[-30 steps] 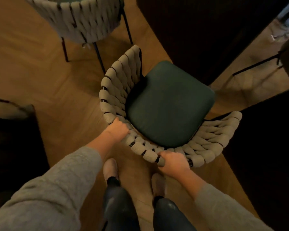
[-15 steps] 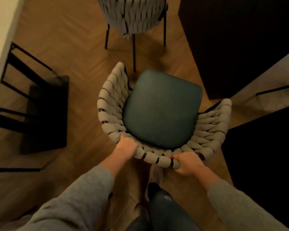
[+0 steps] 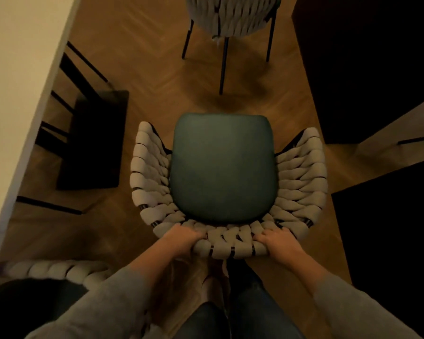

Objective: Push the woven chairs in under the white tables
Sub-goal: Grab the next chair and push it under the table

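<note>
The left hand (image 3: 181, 237) and right hand (image 3: 278, 241) both grip the back rim of the near chair (image 3: 222, 172), right of the white table (image 3: 22, 94). A second chair (image 3: 230, 15) stands ahead, a third chair (image 3: 54, 269) lower left.

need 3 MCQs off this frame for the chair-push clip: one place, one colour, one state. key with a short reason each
1. The second woven chair stands:
A) ahead of the held chair, apart from it
B) stacked on its seat
C) touching its right side

2. The held chair's seat cushion is:
A) red
B) dark green
C) white

3. The left hand and right hand:
A) hang free
B) lie flat on the cushion
C) grip the backrest rim

Key:
1 A, bare floor shows between the two chairs.
2 B, the cushion reads dark green.
3 C, fingers curl over the woven rim.
</note>
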Motion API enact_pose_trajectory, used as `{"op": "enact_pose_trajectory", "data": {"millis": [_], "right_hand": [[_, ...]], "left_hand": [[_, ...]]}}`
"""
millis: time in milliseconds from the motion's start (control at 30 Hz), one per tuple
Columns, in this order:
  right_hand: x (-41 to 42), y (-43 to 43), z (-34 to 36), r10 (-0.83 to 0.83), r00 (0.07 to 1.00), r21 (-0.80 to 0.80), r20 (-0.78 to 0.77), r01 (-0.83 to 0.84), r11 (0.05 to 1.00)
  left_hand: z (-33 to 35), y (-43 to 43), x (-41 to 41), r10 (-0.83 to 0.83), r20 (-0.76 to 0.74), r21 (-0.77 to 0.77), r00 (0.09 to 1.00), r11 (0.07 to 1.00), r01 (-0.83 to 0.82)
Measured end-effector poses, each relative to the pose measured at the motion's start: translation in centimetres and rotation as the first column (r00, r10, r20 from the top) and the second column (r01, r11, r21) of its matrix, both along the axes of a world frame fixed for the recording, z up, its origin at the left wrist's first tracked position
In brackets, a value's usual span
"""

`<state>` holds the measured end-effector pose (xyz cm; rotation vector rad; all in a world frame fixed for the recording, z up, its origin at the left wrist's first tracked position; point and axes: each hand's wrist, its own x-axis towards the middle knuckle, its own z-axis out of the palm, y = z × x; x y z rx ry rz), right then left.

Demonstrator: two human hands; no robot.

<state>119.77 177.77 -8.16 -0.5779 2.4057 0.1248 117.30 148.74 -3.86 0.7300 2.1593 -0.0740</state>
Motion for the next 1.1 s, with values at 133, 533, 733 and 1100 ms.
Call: {"op": "enact_pose_trajectory", "data": {"millis": [133,533,733,1100], "right_hand": [[-2.5,0.5,0.7,0.064,0.997,-0.027,0.042,-0.063,0.998],[-19.5,2.1,1.2,0.306,0.952,0.008,-0.001,-0.306,0.952],[-29.1,0.8,1.4,0.461,0.887,0.008,0.007,-0.461,0.887],[-40.4,-3.8,2.4,0.55,0.833,0.06,0.068,-0.553,0.831]], "left_hand": [[-0.8,-1.5,-1.1,-0.005,-0.077,-0.054,0.997,0.999,0.001],[-1.2,1.8,-9.8,0.279,-0.167,-0.024,0.945,0.958,-0.287],[-2.1,1.9,-14.9,0.434,-0.159,-0.029,0.887,0.896,-0.444],[-1.6,-0.3,-23.8,0.488,-0.172,-0.11,0.856,0.854,-0.509]]}}
